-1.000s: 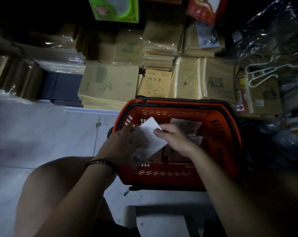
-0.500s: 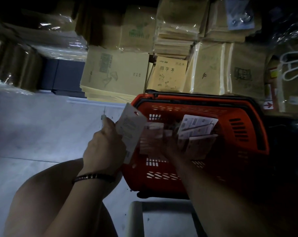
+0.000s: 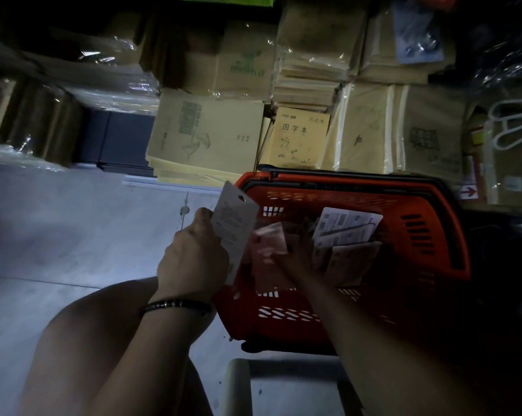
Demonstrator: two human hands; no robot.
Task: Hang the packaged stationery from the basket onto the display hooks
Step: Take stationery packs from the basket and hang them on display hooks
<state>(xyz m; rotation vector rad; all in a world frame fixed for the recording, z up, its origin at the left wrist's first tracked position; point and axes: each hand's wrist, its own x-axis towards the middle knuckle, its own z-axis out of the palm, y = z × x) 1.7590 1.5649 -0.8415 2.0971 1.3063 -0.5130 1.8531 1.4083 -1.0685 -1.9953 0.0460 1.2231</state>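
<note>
Notebook stacks behind basket; left hand holds packet.

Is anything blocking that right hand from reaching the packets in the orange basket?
Nothing visible does. The right hand is inside the open-topped basket, right among the packets. The left hand holds a white packet off to the side.

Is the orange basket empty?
No, several packets lie inside the basket, the right hand reaches among them, and the left hand holds a white packet.
</note>
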